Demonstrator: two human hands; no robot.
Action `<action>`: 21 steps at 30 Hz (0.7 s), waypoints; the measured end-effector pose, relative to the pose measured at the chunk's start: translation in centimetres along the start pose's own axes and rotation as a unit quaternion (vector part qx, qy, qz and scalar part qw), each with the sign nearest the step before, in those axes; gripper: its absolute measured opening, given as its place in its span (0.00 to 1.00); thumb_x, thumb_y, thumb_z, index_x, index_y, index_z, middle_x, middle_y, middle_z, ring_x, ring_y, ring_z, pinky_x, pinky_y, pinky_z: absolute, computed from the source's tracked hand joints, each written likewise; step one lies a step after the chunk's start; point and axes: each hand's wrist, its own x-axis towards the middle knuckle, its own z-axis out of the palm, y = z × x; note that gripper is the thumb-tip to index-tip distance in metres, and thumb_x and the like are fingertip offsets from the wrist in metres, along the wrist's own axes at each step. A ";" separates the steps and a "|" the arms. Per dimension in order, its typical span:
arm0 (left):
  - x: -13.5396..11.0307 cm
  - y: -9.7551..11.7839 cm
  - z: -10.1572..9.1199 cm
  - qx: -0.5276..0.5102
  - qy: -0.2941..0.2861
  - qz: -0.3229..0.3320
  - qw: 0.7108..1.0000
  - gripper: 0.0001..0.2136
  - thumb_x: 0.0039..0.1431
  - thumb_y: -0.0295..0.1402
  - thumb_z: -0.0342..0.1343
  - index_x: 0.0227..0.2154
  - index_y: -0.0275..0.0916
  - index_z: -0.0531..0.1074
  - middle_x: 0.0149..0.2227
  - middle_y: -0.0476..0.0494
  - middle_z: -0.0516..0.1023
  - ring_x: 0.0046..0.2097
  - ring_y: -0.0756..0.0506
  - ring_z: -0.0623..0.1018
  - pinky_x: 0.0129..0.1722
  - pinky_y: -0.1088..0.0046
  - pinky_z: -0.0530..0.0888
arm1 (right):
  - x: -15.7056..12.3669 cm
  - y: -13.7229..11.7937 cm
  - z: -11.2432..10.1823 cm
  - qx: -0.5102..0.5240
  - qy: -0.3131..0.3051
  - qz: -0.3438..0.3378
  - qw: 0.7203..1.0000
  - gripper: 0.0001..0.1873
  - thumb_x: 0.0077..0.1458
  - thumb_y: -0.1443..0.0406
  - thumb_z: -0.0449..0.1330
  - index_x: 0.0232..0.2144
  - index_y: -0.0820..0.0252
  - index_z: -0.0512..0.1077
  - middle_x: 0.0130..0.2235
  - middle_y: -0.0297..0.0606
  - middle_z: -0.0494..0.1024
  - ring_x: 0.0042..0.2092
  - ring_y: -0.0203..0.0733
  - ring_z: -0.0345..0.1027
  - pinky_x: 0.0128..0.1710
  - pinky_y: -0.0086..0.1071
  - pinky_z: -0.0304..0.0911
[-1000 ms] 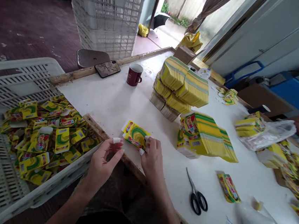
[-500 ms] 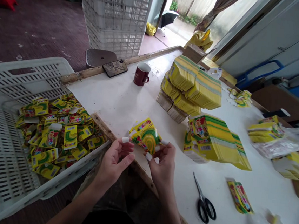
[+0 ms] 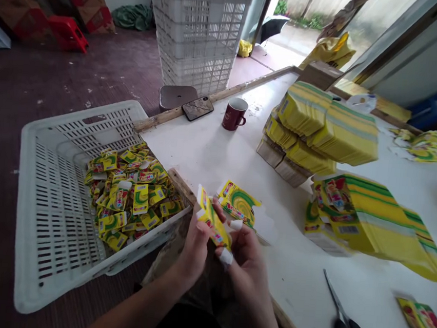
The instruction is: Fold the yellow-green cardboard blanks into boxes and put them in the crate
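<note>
A small yellow-green carton (image 3: 213,224) is held up at the table's near edge, tilted, with an end flap standing up. My left hand (image 3: 193,252) grips it from the left, thumb on its face and fingers partly hidden behind. My right hand (image 3: 246,254) pinches its lower right end; white tape wraps the thumb tip and a fingertip. Just behind my hands, flat printed cartons (image 3: 240,203) lie on the white table (image 3: 199,157). To the left, a white plastic basket (image 3: 31,208) contains a heap of small folded cartons (image 3: 126,196).
Stacked bundles of flat cartons (image 3: 322,125) stand behind another bundle (image 3: 376,210) on the right. Scissors (image 3: 346,320) lie at the near right. A maroon mug (image 3: 234,115) and a phone (image 3: 197,108) are at the back left, near tall stacked crates (image 3: 204,28).
The view has turned left, shifting everything rightward. My left hand has closed on a carton, now held between both hands and standing more upright. Other flat cartons show on the table behind it.
</note>
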 end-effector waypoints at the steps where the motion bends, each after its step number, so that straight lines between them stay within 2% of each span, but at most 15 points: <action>1: -0.1 -0.3 -0.3 0.001 -0.015 0.008 1.000 0.28 0.45 0.60 0.57 0.40 0.40 0.70 0.42 0.43 0.75 0.44 0.44 0.75 0.43 0.70 0.73 | 0.2 -0.1 -0.5 -0.021 0.019 -0.022 0.999 0.15 0.52 0.64 0.62 0.44 0.55 0.67 0.32 0.32 0.72 0.33 0.37 0.67 0.31 0.28 0.64; 4: 0.0 -0.7 -1.0 0.008 -0.025 0.013 1.000 0.16 0.51 0.43 0.63 0.39 0.40 0.72 0.38 0.47 0.79 0.39 0.47 0.78 0.42 0.72 0.74 | 0.4 -0.4 -1.9 -0.104 0.048 -0.082 0.990 0.08 0.56 0.66 0.58 0.41 0.56 0.70 0.35 0.35 0.76 0.35 0.39 0.70 0.34 0.30 0.66; 7: 0.5 0.6 -1.6 0.053 -0.020 -0.009 0.998 0.11 0.53 0.39 0.62 0.36 0.39 0.74 0.34 0.47 0.81 0.38 0.46 0.79 0.41 0.71 0.74 | 0.6 -0.7 -3.1 -0.196 0.038 -0.125 0.972 0.09 0.56 0.71 0.56 0.38 0.55 0.72 0.34 0.34 0.77 0.35 0.39 0.70 0.35 0.31 0.66; 9: 0.8 2.6 -2.1 0.097 -0.047 -0.001 0.994 0.15 0.50 0.40 0.64 0.39 0.39 0.74 0.40 0.43 0.81 0.43 0.44 0.79 0.46 0.68 0.73 | 0.8 -1.1 -4.0 -0.262 0.015 -0.163 0.951 0.12 0.56 0.74 0.55 0.38 0.55 0.73 0.35 0.35 0.76 0.37 0.40 0.70 0.38 0.32 0.65; 11: 1.0 5.0 -2.6 0.145 -0.117 0.015 0.982 0.29 0.49 0.49 0.62 0.52 0.41 0.67 0.54 0.37 0.73 0.55 0.38 0.72 0.54 0.62 0.69 | 0.9 -1.8 -4.8 -0.326 -0.020 -0.211 0.921 0.14 0.58 0.75 0.53 0.39 0.55 0.74 0.36 0.37 0.76 0.38 0.41 0.68 0.38 0.33 0.65; 12: 1.0 6.1 -2.7 0.186 -0.142 0.034 0.972 0.37 0.44 0.53 0.63 0.55 0.41 0.64 0.57 0.36 0.70 0.57 0.36 0.70 0.56 0.60 0.67 | 1.0 -2.3 -5.0 -0.354 -0.042 -0.236 0.904 0.15 0.58 0.76 0.53 0.40 0.55 0.74 0.36 0.37 0.76 0.39 0.41 0.68 0.38 0.33 0.65; 14: 0.7 7.4 -2.5 0.323 -0.190 0.025 0.927 0.44 0.35 0.51 0.69 0.57 0.42 0.61 0.59 0.36 0.68 0.60 0.35 0.66 0.60 0.58 0.62 | 1.0 -3.1 -5.0 -0.396 -0.092 -0.274 0.872 0.13 0.60 0.74 0.54 0.41 0.55 0.74 0.36 0.38 0.77 0.38 0.42 0.67 0.37 0.34 0.65; 16: 0.4 7.3 -1.9 0.441 -0.244 -0.008 0.864 0.43 0.32 0.45 0.72 0.55 0.43 0.63 0.54 0.39 0.71 0.55 0.34 0.70 0.56 0.58 0.66 | 1.0 -3.7 -4.6 -0.414 -0.124 -0.304 0.849 0.10 0.60 0.71 0.56 0.41 0.56 0.74 0.36 0.38 0.77 0.38 0.42 0.66 0.38 0.35 0.65; 17: 0.2 6.8 -1.5 0.475 -0.267 -0.027 0.838 0.39 0.34 0.43 0.71 0.53 0.42 0.65 0.51 0.41 0.73 0.51 0.36 0.73 0.52 0.59 0.69 | 0.9 -3.7 -4.3 -0.416 -0.116 -0.321 0.843 0.09 0.61 0.70 0.56 0.40 0.56 0.74 0.36 0.39 0.77 0.38 0.42 0.66 0.39 0.36 0.64; 18: 0.1 6.2 -1.2 0.489 -0.279 -0.042 0.825 0.34 0.38 0.41 0.69 0.51 0.42 0.66 0.47 0.42 0.75 0.48 0.37 0.75 0.49 0.61 0.71 | 0.9 -3.5 -4.0 -0.415 -0.088 -0.337 0.840 0.09 0.61 0.70 0.55 0.39 0.57 0.74 0.36 0.39 0.77 0.38 0.42 0.66 0.39 0.37 0.64; 19: 0.0 5.4 -0.8 0.489 -0.272 -0.049 0.827 0.30 0.43 0.39 0.67 0.50 0.42 0.66 0.45 0.44 0.76 0.46 0.39 0.76 0.46 0.63 0.72 | 0.8 -3.1 -3.6 -0.412 -0.047 -0.352 0.839 0.09 0.61 0.71 0.55 0.39 0.57 0.74 0.36 0.39 0.76 0.38 0.42 0.67 0.39 0.38 0.64; 21: -0.2 4.1 -0.4 0.478 -0.214 -0.047 0.851 0.28 0.47 0.36 0.62 0.52 0.41 0.61 0.46 0.45 0.75 0.46 0.41 0.76 0.45 0.66 0.72 | 0.4 -1.9 -2.7 -0.391 0.056 -0.368 0.842 0.11 0.60 0.73 0.55 0.38 0.56 0.75 0.35 0.38 0.75 0.37 0.41 0.67 0.37 0.36 0.65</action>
